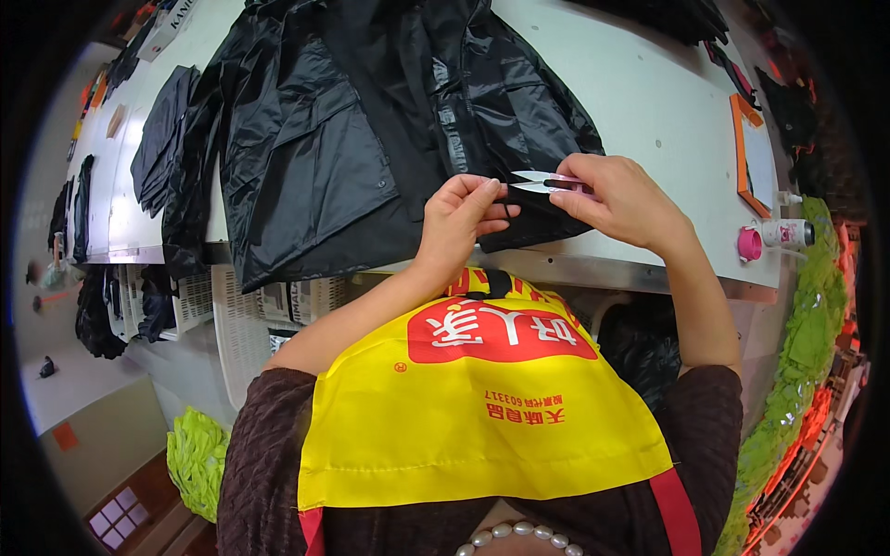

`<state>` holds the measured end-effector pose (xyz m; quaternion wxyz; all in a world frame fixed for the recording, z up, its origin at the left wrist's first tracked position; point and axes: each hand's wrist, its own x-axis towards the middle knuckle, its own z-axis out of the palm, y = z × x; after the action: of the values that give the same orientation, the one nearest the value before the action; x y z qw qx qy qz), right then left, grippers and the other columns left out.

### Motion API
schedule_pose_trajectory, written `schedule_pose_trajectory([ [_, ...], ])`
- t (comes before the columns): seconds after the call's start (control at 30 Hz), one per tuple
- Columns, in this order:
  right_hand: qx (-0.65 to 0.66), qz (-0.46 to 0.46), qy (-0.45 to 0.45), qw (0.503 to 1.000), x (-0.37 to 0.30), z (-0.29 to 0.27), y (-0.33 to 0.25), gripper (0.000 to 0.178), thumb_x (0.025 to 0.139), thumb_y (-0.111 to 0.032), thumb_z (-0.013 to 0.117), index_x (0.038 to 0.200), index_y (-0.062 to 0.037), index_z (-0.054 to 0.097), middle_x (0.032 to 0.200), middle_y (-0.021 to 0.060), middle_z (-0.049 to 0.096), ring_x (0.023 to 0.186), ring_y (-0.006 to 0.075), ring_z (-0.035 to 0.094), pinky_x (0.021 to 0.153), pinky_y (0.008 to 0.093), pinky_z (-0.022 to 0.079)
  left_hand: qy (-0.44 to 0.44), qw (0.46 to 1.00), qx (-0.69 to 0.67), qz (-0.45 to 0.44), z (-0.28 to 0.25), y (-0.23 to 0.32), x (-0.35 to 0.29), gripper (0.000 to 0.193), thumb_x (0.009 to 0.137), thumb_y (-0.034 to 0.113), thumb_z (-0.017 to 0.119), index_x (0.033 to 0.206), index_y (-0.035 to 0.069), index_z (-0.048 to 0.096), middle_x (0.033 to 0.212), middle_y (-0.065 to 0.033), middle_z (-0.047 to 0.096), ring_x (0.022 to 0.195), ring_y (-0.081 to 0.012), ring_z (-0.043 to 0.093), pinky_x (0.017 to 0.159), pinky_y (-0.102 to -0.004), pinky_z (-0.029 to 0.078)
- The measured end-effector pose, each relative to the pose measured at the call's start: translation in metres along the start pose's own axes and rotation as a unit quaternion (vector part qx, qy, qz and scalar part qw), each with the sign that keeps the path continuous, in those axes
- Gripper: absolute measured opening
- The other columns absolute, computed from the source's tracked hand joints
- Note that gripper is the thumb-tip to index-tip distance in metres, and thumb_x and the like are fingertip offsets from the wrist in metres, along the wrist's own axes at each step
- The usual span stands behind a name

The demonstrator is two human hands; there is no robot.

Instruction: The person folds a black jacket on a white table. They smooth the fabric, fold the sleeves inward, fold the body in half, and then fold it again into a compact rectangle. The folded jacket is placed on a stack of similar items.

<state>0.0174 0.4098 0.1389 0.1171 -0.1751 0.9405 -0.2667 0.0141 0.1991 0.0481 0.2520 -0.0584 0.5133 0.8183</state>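
A glossy black jacket (pixel 324 157) lies spread over the table, its near hem hanging over the front edge. My right hand (pixel 623 196) is closed around a pair of thread snips (pixel 542 183), whose two pointed blades are parted and aim left. Just left of the blade tips, my left hand (pixel 466 215) pinches with thumb and forefinger above the jacket's lower edge. What lies in that pinch is too small and dark to make out. Both hands are close together, the blades almost at the left fingertips.
Folded black fabric (pixel 165 139) lies on the white table (pixel 649 120) at left. An orange-edged tray (pixel 749 157), a pink round item (pixel 749 244) and a can-like container (pixel 788 233) are at right. White plastic baskets (pixel 232 324) stand below. Lime-green material (pixel 197 463) sits lower left.
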Motion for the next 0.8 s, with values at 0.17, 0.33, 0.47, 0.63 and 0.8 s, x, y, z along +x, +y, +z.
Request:
schedule_pose_trajectory([
  [0.17, -0.036, -0.008, -0.026, 0.999, 0.010, -0.003, -0.004, 0.025, 0.080, -0.026, 0.062, 0.083, -0.0007, 0.061, 0.063, 0.0132, 0.059, 0.057, 0.0305, 0.057, 0.054, 0.0367, 0.044, -0.004, 1.000, -0.011, -0.010, -0.001, 0.000, 0.000, 0.018, 0.092, 0.021, 0.056, 0.097, 0.004, 0.055, 0.095, -0.0072, 0.064, 0.083, -0.0171, 0.066, 0.069, -0.0252, 0.054],
  [0.33, -0.064, -0.011, -0.039, 0.997, 0.017, 0.000, -0.012, 0.026, 0.078, -0.028, 0.062, 0.077, -0.0015, 0.061, 0.066, 0.0164, 0.061, 0.064, 0.0349, 0.060, 0.059, 0.0410, 0.047, -0.020, 1.000, -0.003, -0.011, -0.001, 0.001, 0.000, 0.018, 0.092, 0.021, 0.056, 0.097, 0.004, 0.055, 0.094, -0.0074, 0.064, 0.082, -0.0165, 0.066, 0.068, -0.0248, 0.054],
  [0.47, -0.084, -0.018, -0.036, 0.996, 0.017, 0.000, -0.010, 0.025, 0.078, -0.026, 0.063, 0.077, -0.0014, 0.061, 0.064, 0.0158, 0.059, 0.061, 0.0336, 0.058, 0.057, 0.0400, 0.045, -0.024, 1.000, -0.011, -0.016, -0.002, 0.000, 0.002, 0.018, 0.092, 0.021, 0.056, 0.097, 0.005, 0.055, 0.094, -0.0073, 0.064, 0.081, -0.0159, 0.066, 0.068, -0.0247, 0.054],
  [0.63, -0.059, -0.023, -0.027, 0.998, 0.012, -0.006, -0.012, 0.022, 0.077, -0.022, 0.063, 0.076, -0.0007, 0.060, 0.062, 0.0149, 0.057, 0.056, 0.0317, 0.055, 0.052, 0.0372, 0.042, -0.021, 0.999, -0.019, -0.023, -0.002, -0.001, 0.003, 0.017, 0.092, 0.021, 0.056, 0.097, 0.005, 0.055, 0.093, -0.0070, 0.064, 0.081, -0.0159, 0.066, 0.068, -0.0247, 0.054],
  [0.8, -0.078, -0.025, -0.035, 0.996, 0.016, 0.000, -0.011, 0.023, 0.078, -0.024, 0.063, 0.076, -0.0012, 0.061, 0.063, 0.0158, 0.059, 0.059, 0.0328, 0.058, 0.056, 0.0392, 0.045, -0.035, 0.999, -0.011, -0.030, -0.001, -0.001, 0.004, 0.016, 0.092, 0.020, 0.056, 0.097, 0.005, 0.055, 0.095, -0.0070, 0.064, 0.081, -0.0163, 0.066, 0.069, -0.0251, 0.054],
])
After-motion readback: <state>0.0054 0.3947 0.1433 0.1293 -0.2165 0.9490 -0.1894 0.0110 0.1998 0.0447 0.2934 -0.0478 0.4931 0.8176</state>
